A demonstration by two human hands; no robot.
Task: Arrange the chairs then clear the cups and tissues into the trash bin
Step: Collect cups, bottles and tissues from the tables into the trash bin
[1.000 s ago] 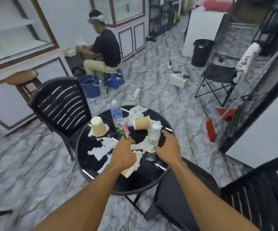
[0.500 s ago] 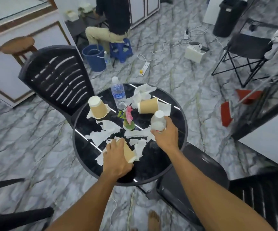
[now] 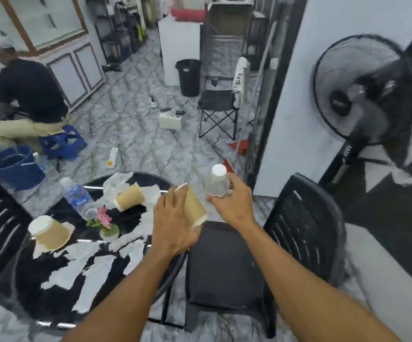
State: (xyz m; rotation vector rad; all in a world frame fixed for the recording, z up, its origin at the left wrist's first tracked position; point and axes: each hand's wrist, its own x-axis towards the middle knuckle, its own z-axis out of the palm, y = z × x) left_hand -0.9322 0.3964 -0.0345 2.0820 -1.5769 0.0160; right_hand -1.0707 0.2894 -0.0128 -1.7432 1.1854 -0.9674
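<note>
**Tan cup and clear bottle hanging over the bench edge**

Seen from the head camera, the left grip is curling round the tan cup. The cup's long axis is slanting from upper left to lower right above the bench's right rim. The right grip is wrapping the clear bottle just beside it, upright with the white cap on top. A second cup is lying on its side among tissues, and a third cup is standing mouth down. The trash bin is sitting well apart.
</note>
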